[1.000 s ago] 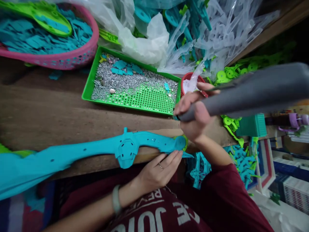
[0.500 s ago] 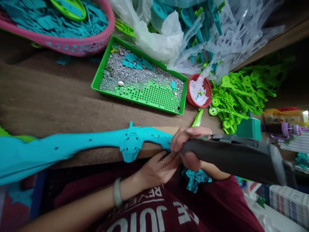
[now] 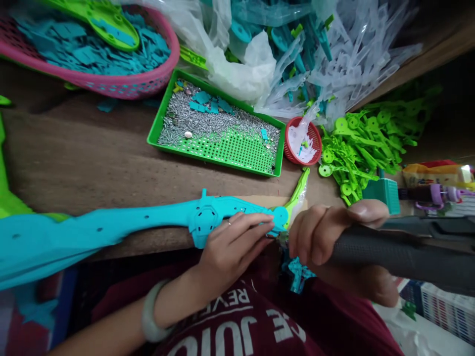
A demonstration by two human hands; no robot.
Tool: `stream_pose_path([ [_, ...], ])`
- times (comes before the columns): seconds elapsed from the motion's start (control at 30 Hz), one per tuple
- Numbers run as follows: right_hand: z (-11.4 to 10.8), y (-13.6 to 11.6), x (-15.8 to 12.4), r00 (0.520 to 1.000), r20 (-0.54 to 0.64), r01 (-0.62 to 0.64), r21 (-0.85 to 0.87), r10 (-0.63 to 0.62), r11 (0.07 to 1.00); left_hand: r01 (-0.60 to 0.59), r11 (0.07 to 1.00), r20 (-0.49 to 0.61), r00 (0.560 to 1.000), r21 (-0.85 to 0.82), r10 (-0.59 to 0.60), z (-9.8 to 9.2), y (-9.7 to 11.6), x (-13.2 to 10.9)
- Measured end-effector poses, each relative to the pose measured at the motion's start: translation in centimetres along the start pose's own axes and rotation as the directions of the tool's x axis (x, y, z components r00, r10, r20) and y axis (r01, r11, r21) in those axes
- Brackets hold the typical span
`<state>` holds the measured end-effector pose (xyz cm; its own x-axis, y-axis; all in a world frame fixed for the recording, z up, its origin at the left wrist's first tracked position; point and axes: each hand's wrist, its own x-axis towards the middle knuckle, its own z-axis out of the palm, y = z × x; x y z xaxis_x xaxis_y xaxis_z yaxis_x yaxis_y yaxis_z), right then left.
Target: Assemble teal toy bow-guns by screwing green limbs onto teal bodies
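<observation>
A long turquoise plastic toy piece [image 3: 166,213] lies across the table's near edge, with a hexagonal boss and a round disc at its right end. My left hand [image 3: 232,237], with a bangle on its wrist, grips the piece between boss and disc, the fingers laid over it and the thumb hidden. Just right of the piece, my right hand [image 3: 319,235] is wrapped round the dark handle of a black power screwdriver [image 3: 401,252]. Its tip is hard to make out. A lime-green plastic arm [image 3: 298,195] sits behind the disc.
A green perforated tray [image 3: 230,153] holds many small screws and turquoise bits. Behind are a pink basket [image 3: 172,62] of turquoise pieces, a small red basket [image 3: 319,148], plastic bags [image 3: 241,69] and heaped lime-green parts [image 3: 356,153]. A teal box [image 3: 388,195] stands right.
My right hand has drawn the screwdriver back to the right, off the toy piece. My left hand has shifted left and up onto the piece, and the round disc now shows.
</observation>
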<state>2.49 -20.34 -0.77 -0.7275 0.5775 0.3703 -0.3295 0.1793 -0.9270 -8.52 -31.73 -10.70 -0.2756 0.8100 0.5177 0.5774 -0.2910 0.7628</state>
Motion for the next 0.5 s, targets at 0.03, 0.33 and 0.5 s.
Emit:
stream_pose_path([
  [0.03, 0.2, 0.0, -0.1, 1.0, -0.014, -0.017, -0.02, 0.017, 1.0, -0.008, 1.0, 0.014, 1.0, -0.011, 0.009, -0.1, -0.1, -0.1],
  [0.33, 1.3, -0.1, -1.0, 1.0, -0.031, 0.003, 0.032, -0.002, 0.999, -0.14, 0.99, 0.111, 0.984, -0.002, 0.139, -1.1, -0.1, 0.4],
  [0.5, 2.2, 0.4, -1.9, 0.986, -0.144, 0.08, -0.065, -0.089, 0.995, -0.16, 0.976, 0.049, 0.987, 0.146, 0.154, -0.8, 0.2, -0.3],
])
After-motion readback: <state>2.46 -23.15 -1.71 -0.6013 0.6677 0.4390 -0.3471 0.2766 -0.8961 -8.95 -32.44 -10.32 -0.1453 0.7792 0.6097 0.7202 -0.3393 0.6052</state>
